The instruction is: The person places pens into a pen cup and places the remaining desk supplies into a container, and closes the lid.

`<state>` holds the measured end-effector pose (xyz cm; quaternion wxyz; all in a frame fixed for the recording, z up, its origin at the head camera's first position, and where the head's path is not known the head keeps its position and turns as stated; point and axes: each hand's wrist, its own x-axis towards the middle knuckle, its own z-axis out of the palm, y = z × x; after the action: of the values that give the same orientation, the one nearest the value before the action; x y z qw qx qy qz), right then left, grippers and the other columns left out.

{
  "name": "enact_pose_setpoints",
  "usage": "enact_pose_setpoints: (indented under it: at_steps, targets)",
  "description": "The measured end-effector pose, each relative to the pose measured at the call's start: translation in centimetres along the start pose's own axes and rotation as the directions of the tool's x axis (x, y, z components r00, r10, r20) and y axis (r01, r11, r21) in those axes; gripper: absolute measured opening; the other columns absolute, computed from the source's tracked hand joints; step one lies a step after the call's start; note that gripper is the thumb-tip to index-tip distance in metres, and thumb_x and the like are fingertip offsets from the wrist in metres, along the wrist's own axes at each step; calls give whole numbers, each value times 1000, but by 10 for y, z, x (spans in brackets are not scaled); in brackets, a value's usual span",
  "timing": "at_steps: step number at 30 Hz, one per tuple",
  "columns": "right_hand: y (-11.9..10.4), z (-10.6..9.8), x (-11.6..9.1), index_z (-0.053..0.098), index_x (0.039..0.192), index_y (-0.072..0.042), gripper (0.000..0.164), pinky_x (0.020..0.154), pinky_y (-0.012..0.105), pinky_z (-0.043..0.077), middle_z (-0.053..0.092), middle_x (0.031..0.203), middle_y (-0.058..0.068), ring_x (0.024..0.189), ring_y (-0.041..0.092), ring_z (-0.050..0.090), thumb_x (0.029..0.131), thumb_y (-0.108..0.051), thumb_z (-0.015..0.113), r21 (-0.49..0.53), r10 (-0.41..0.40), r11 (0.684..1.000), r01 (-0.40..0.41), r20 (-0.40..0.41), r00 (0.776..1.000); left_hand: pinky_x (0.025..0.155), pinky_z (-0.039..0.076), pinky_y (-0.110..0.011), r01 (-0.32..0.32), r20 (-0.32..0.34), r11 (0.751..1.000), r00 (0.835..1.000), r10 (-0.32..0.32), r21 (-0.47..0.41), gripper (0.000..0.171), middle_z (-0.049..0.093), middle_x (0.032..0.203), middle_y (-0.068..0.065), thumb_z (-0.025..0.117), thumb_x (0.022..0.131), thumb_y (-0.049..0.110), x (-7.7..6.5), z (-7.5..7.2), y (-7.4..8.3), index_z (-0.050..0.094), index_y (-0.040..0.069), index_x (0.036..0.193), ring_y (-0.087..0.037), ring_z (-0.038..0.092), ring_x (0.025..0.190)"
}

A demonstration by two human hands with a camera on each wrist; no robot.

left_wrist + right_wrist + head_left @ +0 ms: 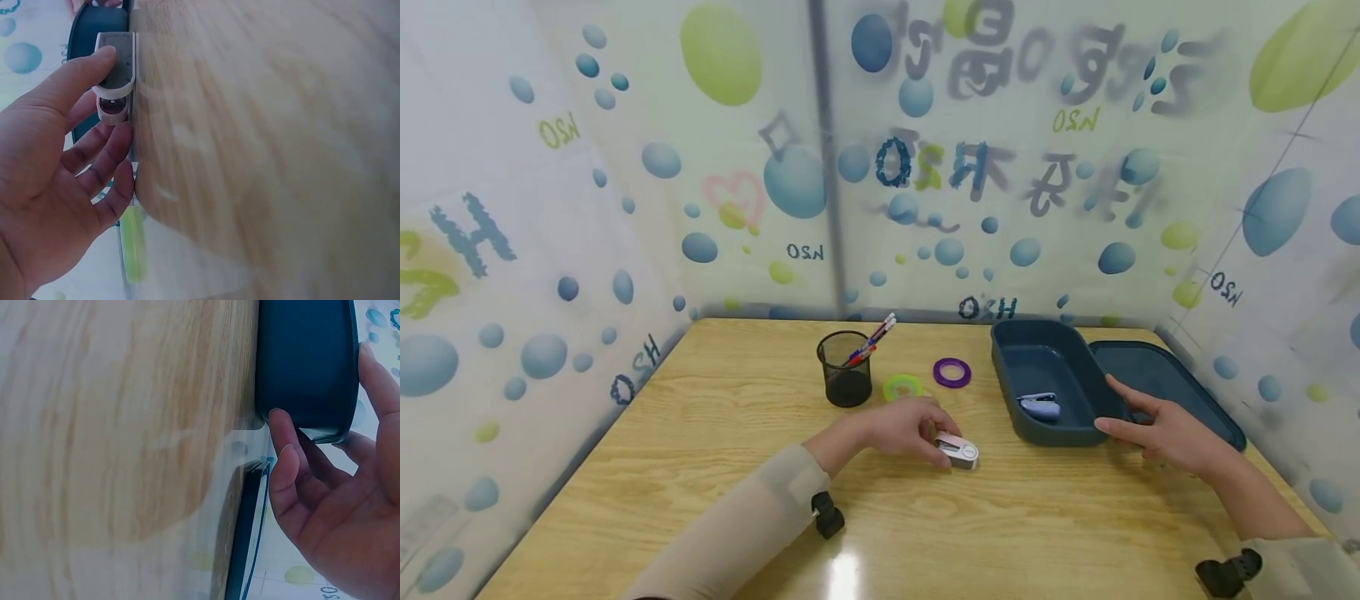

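My left hand (906,429) pinches a small white-and-grey stapler (957,451) low over the table. In the left wrist view, its thumb presses one face of the stapler (116,65) and the other fingers curl beneath. At the right, my right hand (1172,433) holds the near right corner of a dark blue box (1051,435). The right wrist view has one fingertip at the box's rim and others curled against its lower wall (306,369). Inside the box lies a lavender stapler (1041,407).
A matching dark lid (1172,379) lies right of the box, partly behind my right hand. Behind my left hand are a green tape roll (892,387), a purple tape roll (952,382) and a black mesh cup (848,392) with several pens (871,343). Patterned curtains (760,275) border the table.
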<state>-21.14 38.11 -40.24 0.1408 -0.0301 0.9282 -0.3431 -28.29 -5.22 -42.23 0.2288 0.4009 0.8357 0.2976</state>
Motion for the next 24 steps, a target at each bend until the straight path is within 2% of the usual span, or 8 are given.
enact_pose_setpoints:
  at_steps: [2,6,9,15,24]
  targets:
    - [0,0,0,7,178,-20,97,64,35,52,49,157,42,77,24,64,108,-55,65,1,5,1000,-5,1,1000,85,50,-21,-2,-3,1000,1000,2,7,36,65,115,10,89,96,32,1,0,-1,79,24,129,-5,60,96]
    - [-2,-1,1,7,178,-19,99,64,35,52,74,133,26,81,24,64,108,-54,67,10,18,1000,-18,6,1000,86,51,-22,-4,-24,1000,1000,4,1,35,66,119,8,87,97,33,3,-1,0,79,25,130,-6,61,97]
    - [-3,-1,0,6,178,-20,99,63,35,51,77,127,19,82,24,64,108,-54,67,11,22,1000,-22,7,1000,85,53,-23,-4,-50,999,999,2,-38,34,68,122,6,86,98,33,6,-2,2,79,24,130,-7,64,99]
    - [-3,-1,0,6,178,-20,98,64,35,52,77,128,20,85,24,65,108,-54,66,11,18,1000,-18,10,1000,82,57,-25,-1,-81,992,997,-10,-129,33,74,122,5,84,99,33,14,-6,7,80,22,130,-10,68,100]
    - [-3,-3,0,5,178,-19,99,60,34,47,78,127,22,80,23,63,108,-54,66,16,13,1000,-13,11,1000,86,55,-24,-69,-137,988,989,50,-138,35,72,123,-1,82,101,29,33,-17,22,79,15,132,-10,64,102]
